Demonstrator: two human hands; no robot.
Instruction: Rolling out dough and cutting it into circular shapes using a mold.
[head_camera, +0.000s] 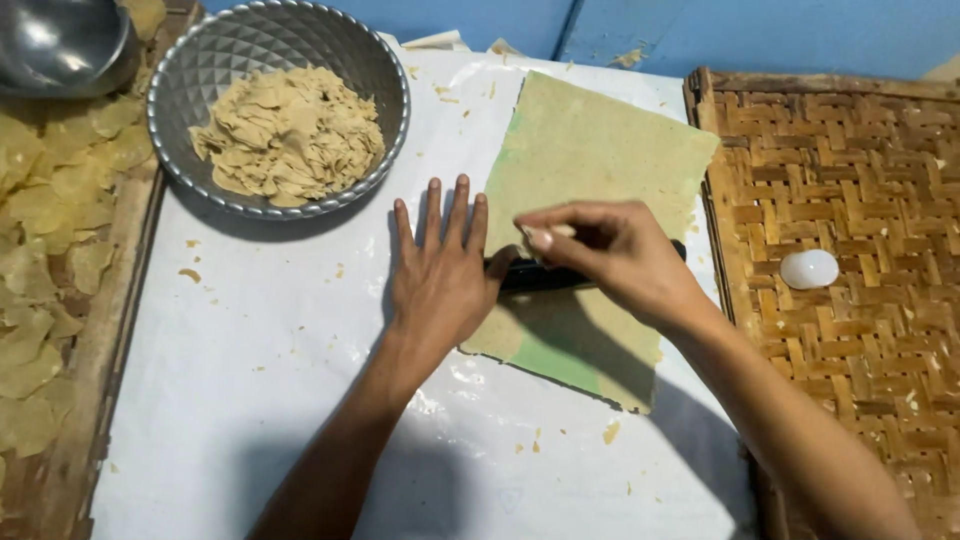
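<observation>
Head view looks down on a white plastic sheet (250, 400), which covers the worktop and keeps the dough off it. Taking the dough sheet (590, 170) as the landmark: it lies flat on the plastic, a thin greenish-tan rectangle running away from the person. Right of it, touching its far corner, sits a woven bamboo tray (850, 200) with a small white lump (809, 268) resting on it. Left of it stands a patterned metal bowl (190, 90) heaped with cut dough scraps (290, 130), near enough to drop pieces in. Further left, thin chips (40, 300) are spread on another tray. The left hand (440, 280) lies flat with fingers spread, its thumb side at the dough sheet's left edge, seemingly to steady it. The right hand (610, 255) pinches a dark straight tool (540, 277) laid across the dough sheet's middle, fingertips closed narrowly on it.
</observation>
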